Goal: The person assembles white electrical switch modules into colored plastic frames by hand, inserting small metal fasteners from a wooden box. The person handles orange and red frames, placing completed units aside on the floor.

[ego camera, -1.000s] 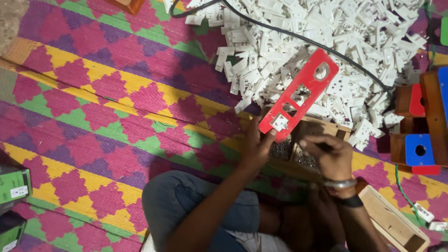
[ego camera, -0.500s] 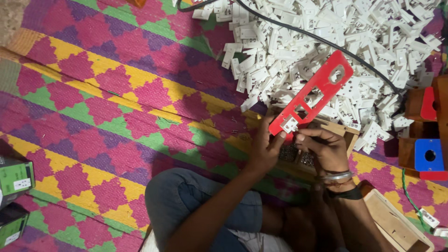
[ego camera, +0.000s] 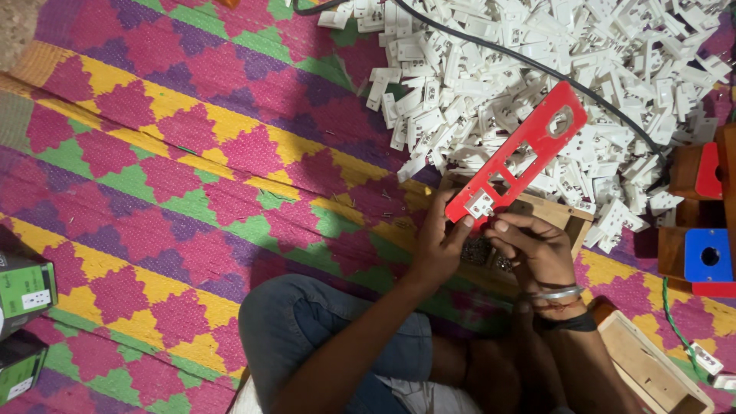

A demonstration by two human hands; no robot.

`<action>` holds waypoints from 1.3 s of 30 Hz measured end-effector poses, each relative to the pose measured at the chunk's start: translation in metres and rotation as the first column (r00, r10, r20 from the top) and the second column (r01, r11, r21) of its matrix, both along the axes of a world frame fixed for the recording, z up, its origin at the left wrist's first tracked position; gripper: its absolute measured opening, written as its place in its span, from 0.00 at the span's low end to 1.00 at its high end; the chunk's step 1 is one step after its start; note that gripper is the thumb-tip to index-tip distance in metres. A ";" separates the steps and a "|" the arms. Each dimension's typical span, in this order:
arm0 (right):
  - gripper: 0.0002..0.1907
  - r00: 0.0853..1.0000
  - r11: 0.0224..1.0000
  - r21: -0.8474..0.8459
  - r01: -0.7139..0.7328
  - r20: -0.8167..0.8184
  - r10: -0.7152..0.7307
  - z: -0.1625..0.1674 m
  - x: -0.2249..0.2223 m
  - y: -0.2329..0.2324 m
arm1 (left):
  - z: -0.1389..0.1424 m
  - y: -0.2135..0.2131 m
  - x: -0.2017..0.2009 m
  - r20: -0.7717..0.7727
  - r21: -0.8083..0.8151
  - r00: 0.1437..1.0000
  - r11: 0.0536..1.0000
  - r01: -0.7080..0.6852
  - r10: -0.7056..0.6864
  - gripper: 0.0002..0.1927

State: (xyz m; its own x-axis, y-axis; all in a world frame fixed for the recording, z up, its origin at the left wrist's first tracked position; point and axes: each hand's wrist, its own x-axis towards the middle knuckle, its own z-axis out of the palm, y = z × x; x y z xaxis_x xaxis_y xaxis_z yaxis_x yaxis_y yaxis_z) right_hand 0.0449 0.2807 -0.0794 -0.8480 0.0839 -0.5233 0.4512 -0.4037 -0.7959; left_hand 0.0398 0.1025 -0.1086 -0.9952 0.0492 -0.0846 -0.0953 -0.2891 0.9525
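A long red plastic panel with cut-out windows and a round hole tilts up to the right. My left hand grips its near end, where a small white socket part sits in a window. My right hand, with bangles on the wrist, holds the panel's underside beside that part, fingers curled. Under both hands lies a wooden tray with small dark bits in it.
A big heap of white socket parts fills the top right, crossed by a black cable. Red, blue and wooden boxes stand at right. A wooden box lies lower right; green cartons at left. A patterned mat covers the floor.
The red panel and both hands have shifted slightly as the view moved; the white part stays at the panel's near end, and my fingers have closed tighter around it.
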 end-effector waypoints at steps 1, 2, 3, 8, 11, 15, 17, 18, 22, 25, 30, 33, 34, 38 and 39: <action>0.08 0.999 0.999 -0.023 -0.023 -0.029 0.022 -0.001 0.000 0.001 | 0.000 0.000 0.000 0.004 0.005 1.000 1.000 -0.001 0.001 0.19; 0.07 0.999 1.000 -0.003 -0.027 -0.030 0.027 -0.002 0.001 0.001 | 0.001 0.000 0.000 0.000 -0.005 1.000 1.000 -0.004 0.004 0.19; 0.07 0.999 0.999 0.017 -0.031 -0.029 0.031 -0.003 0.001 0.001 | 0.002 0.000 0.000 -0.002 -0.015 1.000 1.000 -0.006 0.006 0.19; 0.07 0.998 0.998 0.052 0.035 0.047 -0.037 -0.001 -0.001 0.000 | 0.005 -0.001 0.001 -0.019 0.006 1.000 1.000 -0.004 0.004 0.19; 0.08 0.999 0.999 0.038 0.024 0.044 -0.026 0.002 -0.002 -0.003 | 0.004 -0.001 0.001 -0.008 -0.021 1.000 1.000 -0.002 0.002 0.19; 0.08 0.999 0.995 0.097 -0.008 0.036 0.005 0.005 -0.002 -0.005 | 0.002 0.001 0.001 0.006 0.056 1.000 0.998 0.011 -0.012 0.20; 0.09 0.999 0.991 0.129 -0.025 0.040 0.020 0.005 -0.002 -0.006 | 0.001 0.003 0.001 -0.006 0.067 1.000 0.998 0.012 -0.012 0.20; 0.09 0.999 0.991 0.135 -0.025 0.050 0.018 0.005 -0.002 -0.006 | 0.002 0.003 0.001 -0.005 0.075 1.000 0.997 0.016 -0.015 0.20; 0.08 0.999 0.990 0.138 0.000 0.052 -0.007 0.007 -0.002 -0.012 | 0.006 0.002 0.002 -0.009 0.052 1.000 0.999 0.007 -0.007 0.19; 0.08 0.999 0.983 0.184 -0.009 0.035 0.003 0.010 -0.003 -0.018 | 0.010 -0.001 0.003 -0.060 -0.101 0.998 0.995 -0.025 0.019 0.18; 0.08 0.996 0.938 0.342 0.048 -0.091 -0.017 0.011 -0.002 -0.032 | 0.015 -0.001 0.002 0.003 -0.074 0.999 0.996 -0.051 0.052 0.18; 0.09 0.926 0.774 0.618 0.137 -0.357 0.120 0.009 0.002 -0.046 | 0.017 -0.002 0.002 0.249 0.269 0.968 0.962 -0.045 -0.024 0.20; 0.09 0.872 0.686 0.700 0.198 -0.445 0.202 0.008 0.005 -0.050 | 0.018 -0.003 0.002 0.338 0.403 0.937 0.913 -0.064 -0.083 0.21; 0.14 0.841 0.655 0.747 0.114 -0.423 0.336 0.015 0.020 -0.062 | 0.016 -0.008 -0.003 0.387 0.524 0.920 0.835 -0.170 -0.055 0.21; 0.13 0.836 0.692 0.716 0.090 -0.431 0.338 0.018 0.022 -0.063 | 0.014 -0.008 -0.004 0.405 0.517 0.913 0.833 -0.196 -0.037 0.21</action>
State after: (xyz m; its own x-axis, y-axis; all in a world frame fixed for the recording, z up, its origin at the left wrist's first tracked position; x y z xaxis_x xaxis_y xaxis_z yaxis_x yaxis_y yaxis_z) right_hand 0.0668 0.2175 -0.0617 -0.9847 0.1051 0.1388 -0.0891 0.3806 -0.9204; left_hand 0.0363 0.0942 -0.0943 -0.8884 0.1249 -0.4417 -0.3706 -0.7629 0.5297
